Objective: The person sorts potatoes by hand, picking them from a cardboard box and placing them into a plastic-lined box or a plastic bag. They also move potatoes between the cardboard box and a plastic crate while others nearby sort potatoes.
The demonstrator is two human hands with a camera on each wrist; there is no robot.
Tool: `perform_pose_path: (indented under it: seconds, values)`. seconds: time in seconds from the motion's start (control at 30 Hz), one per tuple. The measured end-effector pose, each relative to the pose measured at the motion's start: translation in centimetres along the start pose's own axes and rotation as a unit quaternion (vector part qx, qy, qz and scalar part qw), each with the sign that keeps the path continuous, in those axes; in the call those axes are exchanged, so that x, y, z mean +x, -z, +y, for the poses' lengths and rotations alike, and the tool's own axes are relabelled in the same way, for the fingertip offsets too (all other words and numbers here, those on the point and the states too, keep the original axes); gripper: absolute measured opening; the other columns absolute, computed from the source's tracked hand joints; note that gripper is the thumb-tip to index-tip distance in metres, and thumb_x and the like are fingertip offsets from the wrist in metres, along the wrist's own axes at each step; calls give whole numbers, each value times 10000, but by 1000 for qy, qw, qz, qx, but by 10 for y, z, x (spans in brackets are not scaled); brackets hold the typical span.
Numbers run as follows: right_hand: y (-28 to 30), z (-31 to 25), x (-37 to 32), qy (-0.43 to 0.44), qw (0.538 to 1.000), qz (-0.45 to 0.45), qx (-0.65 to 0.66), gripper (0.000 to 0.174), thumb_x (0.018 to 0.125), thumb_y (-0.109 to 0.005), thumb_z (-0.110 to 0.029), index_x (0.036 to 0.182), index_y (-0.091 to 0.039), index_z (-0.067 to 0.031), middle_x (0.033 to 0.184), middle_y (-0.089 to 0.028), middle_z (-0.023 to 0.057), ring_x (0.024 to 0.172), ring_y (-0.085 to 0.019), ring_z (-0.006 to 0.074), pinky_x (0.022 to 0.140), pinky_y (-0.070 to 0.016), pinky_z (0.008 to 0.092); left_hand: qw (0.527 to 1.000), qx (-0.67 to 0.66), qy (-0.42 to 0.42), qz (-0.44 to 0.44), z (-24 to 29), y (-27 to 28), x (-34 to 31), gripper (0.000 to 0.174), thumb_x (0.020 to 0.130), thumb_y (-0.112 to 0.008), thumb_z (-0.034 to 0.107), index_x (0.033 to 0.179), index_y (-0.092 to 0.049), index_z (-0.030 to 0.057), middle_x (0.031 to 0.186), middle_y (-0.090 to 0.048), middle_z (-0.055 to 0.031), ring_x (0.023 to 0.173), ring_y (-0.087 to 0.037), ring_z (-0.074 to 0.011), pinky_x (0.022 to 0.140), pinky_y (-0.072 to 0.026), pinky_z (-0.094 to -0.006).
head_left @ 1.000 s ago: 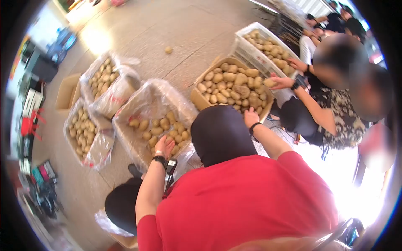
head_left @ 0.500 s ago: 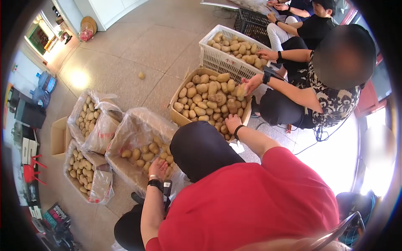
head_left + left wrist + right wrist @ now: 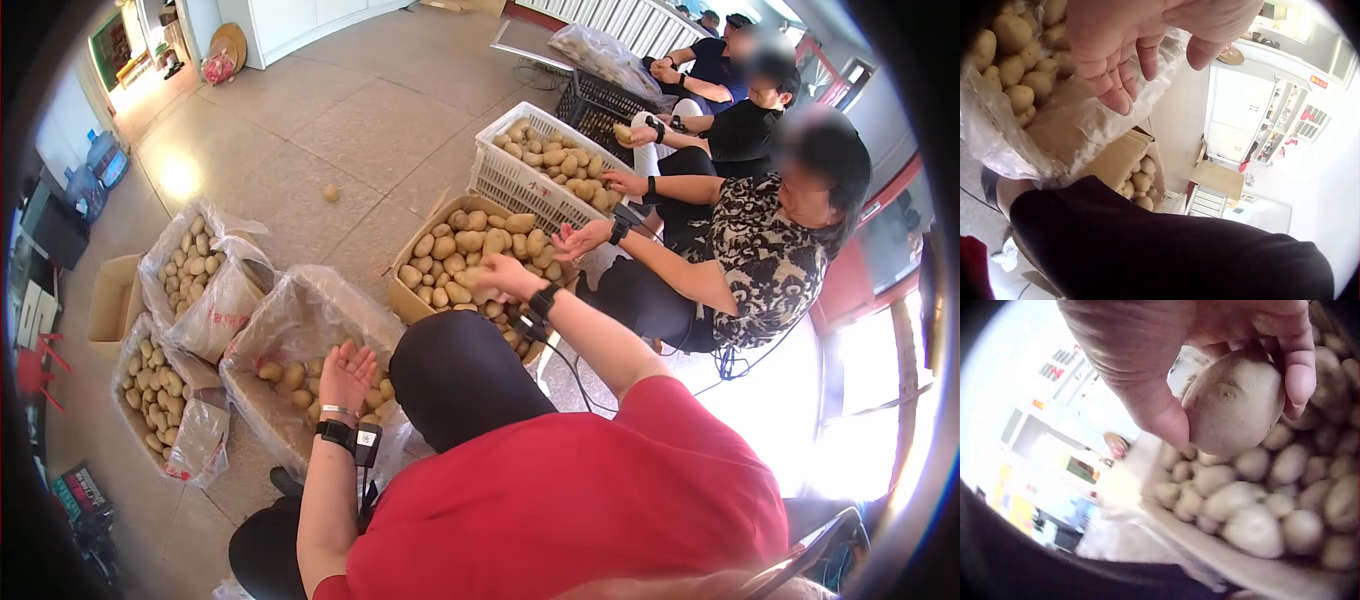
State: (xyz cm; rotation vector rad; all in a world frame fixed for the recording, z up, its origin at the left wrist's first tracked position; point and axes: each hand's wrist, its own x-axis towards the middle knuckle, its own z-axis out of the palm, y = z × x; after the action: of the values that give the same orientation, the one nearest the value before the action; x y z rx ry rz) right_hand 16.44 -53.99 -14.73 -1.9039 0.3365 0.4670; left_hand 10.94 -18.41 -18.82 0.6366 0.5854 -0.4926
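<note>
My right hand (image 3: 508,280) holds a large potato (image 3: 1235,403) between thumb and fingers, above a cardboard box (image 3: 403,303) heaped with potatoes (image 3: 460,245). In the right wrist view the potato shows a dark blemish on its skin. My left hand (image 3: 348,380), palm up with fingers loosely extended, is over a box lined with clear plastic (image 3: 310,305). Potatoes (image 3: 1019,62) lie in the bottom of that lined box, beside the hand in the left wrist view. Nothing lies on the left palm.
Two more plastic-lined boxes of potatoes (image 3: 190,265) and an open cardboard box (image 3: 112,305) stand at the left. Beyond the heaped box is a white crate (image 3: 540,190) of potatoes. A neighbour's hand (image 3: 585,240) reaches over the heaped box. One potato (image 3: 330,193) lies on the floor.
My right hand has risen from the near side of the heaped box and now holds a potato. The neighbour's nearer hand no longer shows the potato it held. My left hand stays over the lined box.
</note>
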Motion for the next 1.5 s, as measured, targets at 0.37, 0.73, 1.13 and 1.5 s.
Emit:
perform_pose_path:
  seconds: [0.37, 0.73, 1.13, 1.5]
  values:
    - [-23, -84, -5, 157, 967, -182, -86, 429, 743, -635, -284, 1041, -525, 3, 903, -602, 128, 780, -586, 190, 663, -489, 298, 983, -129, -8, -128, 20, -34, -16, 436, 861, -454, 439, 1143, -478, 107, 1097, -526, -174, 976, -544, -315, 714, -521, -361]
    - [-7, 139, -41, 65, 805, 156, -568, 346, 738, -556, -167, 1055, -491, -44, 1063, -487, 154, 858, -574, 347, 713, -474, 439, 939, 271, 73, 198, -51, 155, 20, 312, 855, -480, 205, 1136, -448, 73, 1099, -510, -127, 950, -540, -289, 716, -511, -453]
    - [17, 162, -10, -52, 803, 232, -546, 381, 753, -551, -261, 1081, -480, -80, 968, -572, 127, 911, -567, 294, 805, -397, 511, 856, 465, 95, 205, -55, 133, 17, 423, 804, -522, 100, 1218, -449, 55, 954, -582, -95, 728, -598, -173, 537, -488, -252]
    - [11, 153, 2, -60, 809, 232, -537, 410, 689, -618, -294, 1013, -522, -61, 1006, -575, 176, 939, -561, 327, 793, -430, 439, 678, 725, -43, 118, -58, 124, 8, 415, 764, -566, 253, 1136, -539, 70, 983, -628, -108, 833, -610, -197, 717, -474, -285]
